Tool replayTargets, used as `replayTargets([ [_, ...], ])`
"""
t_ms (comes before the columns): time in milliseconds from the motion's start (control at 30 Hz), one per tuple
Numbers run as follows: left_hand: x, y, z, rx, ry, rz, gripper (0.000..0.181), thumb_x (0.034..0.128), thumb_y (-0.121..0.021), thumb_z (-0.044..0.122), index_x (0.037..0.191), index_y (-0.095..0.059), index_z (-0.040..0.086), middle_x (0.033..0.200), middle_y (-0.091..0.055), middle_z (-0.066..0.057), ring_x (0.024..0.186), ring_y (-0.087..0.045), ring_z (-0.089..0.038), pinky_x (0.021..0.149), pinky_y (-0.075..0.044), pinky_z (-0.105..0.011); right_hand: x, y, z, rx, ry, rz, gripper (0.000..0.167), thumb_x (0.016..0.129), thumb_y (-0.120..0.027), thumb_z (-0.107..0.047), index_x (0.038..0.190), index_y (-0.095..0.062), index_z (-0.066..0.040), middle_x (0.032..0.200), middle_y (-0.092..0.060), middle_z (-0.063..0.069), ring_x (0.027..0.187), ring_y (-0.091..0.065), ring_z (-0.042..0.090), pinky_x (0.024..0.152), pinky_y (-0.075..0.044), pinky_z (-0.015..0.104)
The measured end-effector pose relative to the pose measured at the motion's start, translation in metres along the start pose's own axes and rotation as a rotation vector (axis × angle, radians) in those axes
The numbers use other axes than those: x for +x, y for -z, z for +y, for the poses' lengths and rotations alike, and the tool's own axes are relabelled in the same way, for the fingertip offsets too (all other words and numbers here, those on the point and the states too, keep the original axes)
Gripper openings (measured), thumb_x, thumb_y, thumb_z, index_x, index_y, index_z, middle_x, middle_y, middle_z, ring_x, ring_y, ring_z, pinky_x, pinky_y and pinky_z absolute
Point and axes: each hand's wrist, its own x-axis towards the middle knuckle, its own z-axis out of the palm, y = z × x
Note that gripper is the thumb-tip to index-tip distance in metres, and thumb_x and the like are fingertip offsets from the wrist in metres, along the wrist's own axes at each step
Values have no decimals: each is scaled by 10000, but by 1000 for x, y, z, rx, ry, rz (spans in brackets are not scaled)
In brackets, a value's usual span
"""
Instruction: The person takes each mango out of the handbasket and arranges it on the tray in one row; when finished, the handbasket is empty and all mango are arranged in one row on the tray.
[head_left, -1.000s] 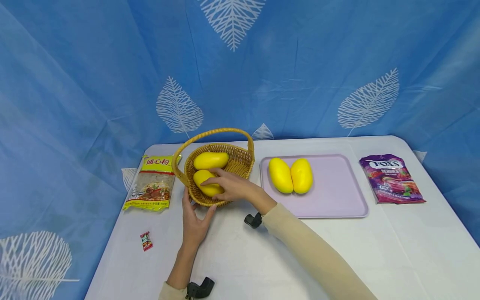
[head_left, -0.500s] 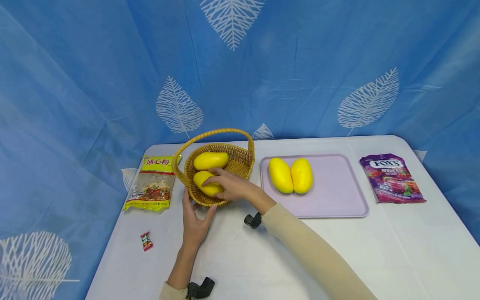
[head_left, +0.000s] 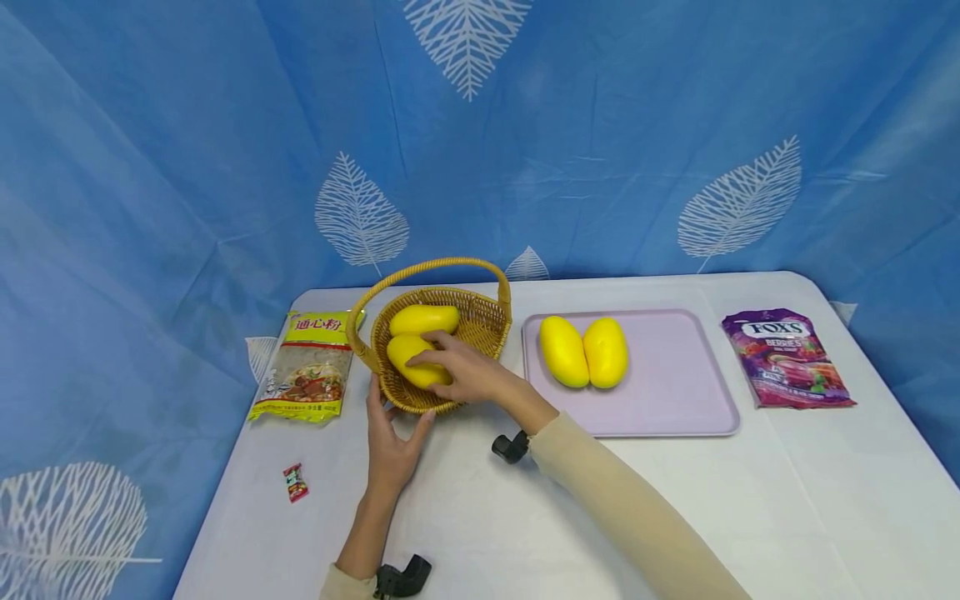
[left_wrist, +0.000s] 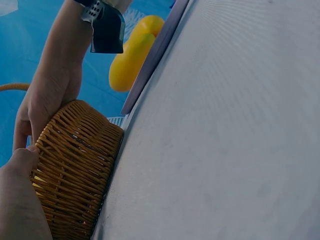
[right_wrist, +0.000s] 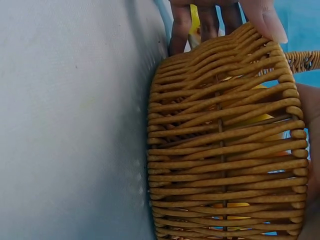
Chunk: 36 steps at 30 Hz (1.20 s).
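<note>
A wicker basket with a tall arched handle stands on the table and holds two yellow mangoes. My left hand grips its near left side, thumb at the rim and fingers along the outer wall in the right wrist view. Reaching over the near rim, my right hand holds the nearer mango between thumb and fingers. The other mango lies just behind it. In the left wrist view, the basket wall hides the held mango almost entirely.
Right of the basket is a lilac tray bearing two mangoes side by side. A pasta bag lies left of the basket, a small wrapped candy nearer, and a purple Fox's bag at far right.
The nearer mango has shifted slightly up and toward the mango behind it, in my right hand. My left hand and the basket stay in place.
</note>
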Motion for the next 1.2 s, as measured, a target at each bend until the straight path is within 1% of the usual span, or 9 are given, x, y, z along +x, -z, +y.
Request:
replayTargets([
  [67,0,0,0,1,1,1,932,859,-720,26,1527,-80,-90,1544,-212,-312,1355,-354,-458,973,-427,-462,-1,0,-1,-3,8,35,412,904,-703,-180,1308,-628,-201,1506,-388,164,1386,-409,311,1128,-376,437],
  [167,-1,-2,-18,8,-1,6,960,868,-729,83,1561,-70,7,1574,-211,-234,1374,-361,-383,995,-430,-340,-3,1,-2,-9,21,80,418,897,-709,-175,1306,-631,-206,1511,-386,159,1381,-417,310,1110,-399,432],
  [300,-1,-6,-40,9,-9,12,995,870,-741,153,1585,-50,137,1597,-207,-144,1387,-358,-300,987,-418,-234,-9,5,-5,-9,25,122,415,898,-707,-184,1306,-631,-210,1515,-381,147,1388,-409,298,1096,-418,421],
  [400,-1,-6,-40,15,-16,14,999,867,-745,154,1585,-50,130,1593,-209,-166,1384,-360,-322,986,-431,-284,-16,10,-6,9,24,171,419,892,-713,-178,1302,-634,-206,1514,-386,139,1392,-405,295,1082,-434,418],
  [600,-1,-6,-40,21,-27,16,1015,855,-754,130,1585,-49,128,1591,-209,-188,1386,-356,-348,986,-436,-306,-34,19,-5,58,41,286,425,869,-730,-153,1286,-650,-185,1490,-410,155,1362,-439,316,1020,-486,430],
  [733,-2,-6,-39,19,-33,21,1008,852,-754,100,1584,-61,123,1596,-208,-178,1388,-350,-356,973,-443,-387,-48,24,-1,54,43,337,422,872,-725,-157,1284,-647,-195,1496,-399,162,1342,-458,321,979,-513,419],
  [833,-2,-6,-38,7,-31,19,989,862,-743,99,1583,-67,124,1600,-203,-169,1394,-341,-361,972,-433,-434,-59,29,3,50,28,378,422,870,-731,-161,1281,-648,-206,1498,-396,158,1322,-473,311,1002,-497,426],
  [933,-3,-5,-39,3,-23,18,981,871,-735,104,1584,-62,132,1603,-195,-165,1402,-332,-356,990,-421,-408,-72,36,8,57,-5,411,433,867,-737,-159,1286,-644,-221,1503,-392,138,1311,-480,294,1018,-486,431],
  [1200,-2,-5,-39,7,-19,12,998,869,-737,134,1588,-45,162,1611,-174,-168,1413,-319,-343,995,-407,-245,-107,53,22,60,-78,493,447,852,-747,-124,1283,-642,-181,1512,-377,132,1254,-523,306,989,-505,434],
])
